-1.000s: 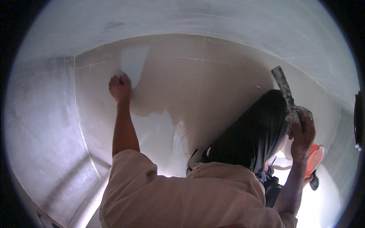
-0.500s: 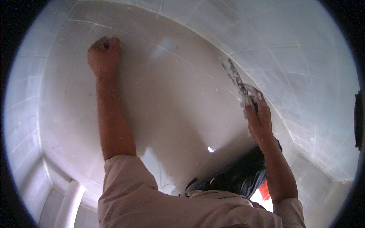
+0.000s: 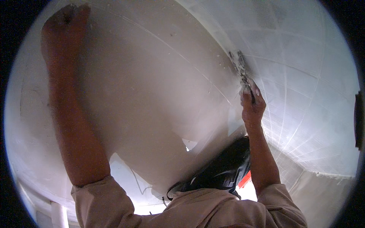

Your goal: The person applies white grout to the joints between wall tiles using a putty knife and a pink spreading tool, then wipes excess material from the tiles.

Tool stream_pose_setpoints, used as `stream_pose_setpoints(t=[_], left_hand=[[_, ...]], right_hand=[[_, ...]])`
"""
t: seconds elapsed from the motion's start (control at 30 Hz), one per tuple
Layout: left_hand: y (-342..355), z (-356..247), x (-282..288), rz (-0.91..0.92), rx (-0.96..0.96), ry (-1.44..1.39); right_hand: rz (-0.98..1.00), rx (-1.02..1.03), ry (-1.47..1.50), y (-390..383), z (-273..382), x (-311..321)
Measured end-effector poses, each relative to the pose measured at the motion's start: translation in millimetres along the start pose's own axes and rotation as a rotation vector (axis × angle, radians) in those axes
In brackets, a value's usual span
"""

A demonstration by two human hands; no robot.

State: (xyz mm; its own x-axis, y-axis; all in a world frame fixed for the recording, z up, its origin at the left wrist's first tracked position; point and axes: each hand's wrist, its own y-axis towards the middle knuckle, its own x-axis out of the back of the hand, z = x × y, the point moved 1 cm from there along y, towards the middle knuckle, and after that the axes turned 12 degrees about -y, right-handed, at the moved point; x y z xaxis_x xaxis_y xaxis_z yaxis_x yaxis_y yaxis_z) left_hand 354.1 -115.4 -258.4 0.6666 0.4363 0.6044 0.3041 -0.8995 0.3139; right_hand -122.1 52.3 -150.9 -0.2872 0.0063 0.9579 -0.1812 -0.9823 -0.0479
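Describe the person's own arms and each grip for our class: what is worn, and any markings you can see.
The left sleeve and right sleeve are matching, short, loose and dusty beige, leaving the forearms bare. The left grip and right grip show no gloves. Pale smudges seem to mark the right fingers; the left is too shadowed to tell.

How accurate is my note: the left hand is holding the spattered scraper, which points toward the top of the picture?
The hand is wrong: the head view shows the spattered scraper in the right hand. It does point toward the top of the picture.
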Motion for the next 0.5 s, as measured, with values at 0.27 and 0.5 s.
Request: stream_pose_setpoints(t=[0.27, 0.5], left_hand=[[-25.8, -66.3, 11.8, -0.265, 0.242, -0.075], [-13.6, -68.8, 12.0, -0.104, 0.140, -0.302]], right_hand=[[-0.023, -0.064, 0.071, 1.3, 29.7, -13.5], [-0.067, 0.008, 0.146, 15.6, 51.4, -30.1]])
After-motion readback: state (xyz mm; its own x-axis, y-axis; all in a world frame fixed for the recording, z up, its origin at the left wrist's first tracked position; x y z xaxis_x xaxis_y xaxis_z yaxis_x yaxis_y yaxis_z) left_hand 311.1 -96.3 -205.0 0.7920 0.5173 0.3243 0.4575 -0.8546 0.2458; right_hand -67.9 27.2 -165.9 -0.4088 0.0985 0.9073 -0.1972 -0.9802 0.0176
